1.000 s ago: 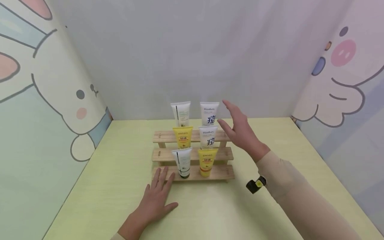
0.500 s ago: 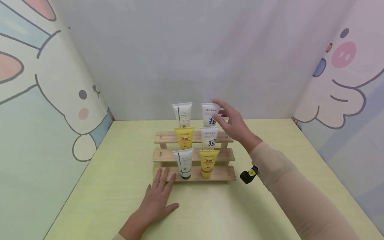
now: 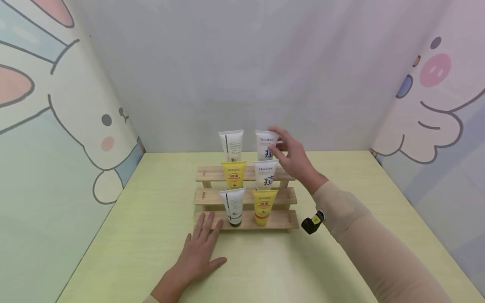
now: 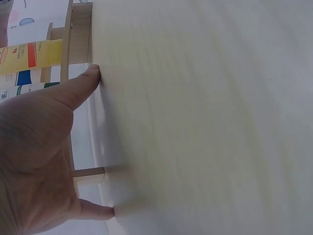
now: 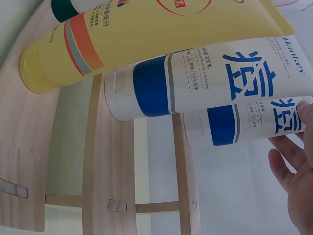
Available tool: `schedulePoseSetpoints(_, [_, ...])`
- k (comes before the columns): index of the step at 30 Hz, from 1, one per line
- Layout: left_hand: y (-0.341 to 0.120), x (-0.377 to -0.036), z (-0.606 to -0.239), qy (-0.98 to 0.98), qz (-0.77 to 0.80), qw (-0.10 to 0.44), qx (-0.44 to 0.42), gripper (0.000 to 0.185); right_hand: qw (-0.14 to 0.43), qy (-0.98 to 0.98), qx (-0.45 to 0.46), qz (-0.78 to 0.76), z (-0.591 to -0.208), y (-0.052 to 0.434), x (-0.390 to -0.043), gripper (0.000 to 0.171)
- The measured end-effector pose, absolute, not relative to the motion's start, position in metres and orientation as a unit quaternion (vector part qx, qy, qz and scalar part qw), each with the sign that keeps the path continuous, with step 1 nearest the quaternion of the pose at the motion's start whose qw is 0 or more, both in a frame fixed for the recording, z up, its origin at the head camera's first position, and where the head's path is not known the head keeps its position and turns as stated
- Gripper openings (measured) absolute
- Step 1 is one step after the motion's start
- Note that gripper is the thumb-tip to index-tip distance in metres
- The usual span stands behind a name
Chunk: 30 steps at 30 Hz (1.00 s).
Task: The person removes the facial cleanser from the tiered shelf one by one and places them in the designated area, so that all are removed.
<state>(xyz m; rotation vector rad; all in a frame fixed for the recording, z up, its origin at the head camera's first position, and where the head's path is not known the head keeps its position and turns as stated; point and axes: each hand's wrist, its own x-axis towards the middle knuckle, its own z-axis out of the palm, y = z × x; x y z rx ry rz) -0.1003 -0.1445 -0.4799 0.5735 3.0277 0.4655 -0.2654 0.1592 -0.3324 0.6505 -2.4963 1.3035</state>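
The right hand [image 3: 293, 158] sits just right of frame centre in the head view, raised at the top tier of the wooden stepped rack [image 3: 284, 219]. Its fingers [image 3: 275, 131] and thumb are curled round the upper right edge of the white Hankey tube [image 3: 265, 145] on the top tier, gripping it; the tube stands upright on its cap. In the right wrist view, fingertips [image 5: 286, 161] touch the same tube [image 5: 244, 120] at the lower right of the frame.

The left hand [image 3: 197, 250] lies flat on the yellow-green table [image 3: 132, 235], lower centre-left of the frame, fingers straight and spread, holding nothing. Its fingertips reach the left end of the rack's bottom tier. The left wrist view shows the thumb [image 4: 73, 88] and palm pressed to the table surface [image 4: 205, 122].

Five other tubes stand on the rack:
- Top tier, left: white tube with green print [image 3: 231, 145].
- Middle tier: yellow tube [image 3: 233, 174], second Hankey tube [image 3: 265, 173].
- Bottom tier: white tube with dark cap [image 3: 233, 205], second yellow tube [image 3: 264, 205].

A small black device [image 3: 312, 223] hangs at the right wrist.
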Motion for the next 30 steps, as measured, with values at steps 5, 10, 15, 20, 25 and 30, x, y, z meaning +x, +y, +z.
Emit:
schedulePoseSetpoints(5, [-0.144,-0.099,-0.480,0.971,0.148,0.010,0.185,0.100,0.142,-0.855,0.208,0.453,-0.334,0.161,-0.264,0.055])
schedulePoseSetpoints(10, [-0.144,-0.098,-0.480,0.971,0.150,0.008,0.185,0.099,0.153,-0.856,0.179,0.461,-0.334,0.176,-0.261,0.052])
schedulePoseSetpoints(15, [-0.144,-0.099,-0.481,0.971,0.148,0.005,0.185,0.099,0.149,-0.854,0.154,0.474,-0.320,0.212,-0.253,0.053])
schedulePoseSetpoints(20, [-0.144,-0.100,-0.482,0.972,0.146,0.000,0.186,0.099,0.095,-0.876,0.099,0.462,-0.303,0.256,-0.241,0.058])
schedulePoseSetpoints(25, [-0.144,-0.101,-0.482,0.973,0.141,0.003,0.184,0.100,-0.022,-0.902,0.062,0.427,-0.316,0.287,-0.243,0.063])
schedulePoseSetpoints(30, [-0.143,-0.100,-0.480,0.973,0.140,0.012,0.181,0.100,-0.121,-0.915,0.037,0.382,-0.355,0.297,-0.253,0.062])
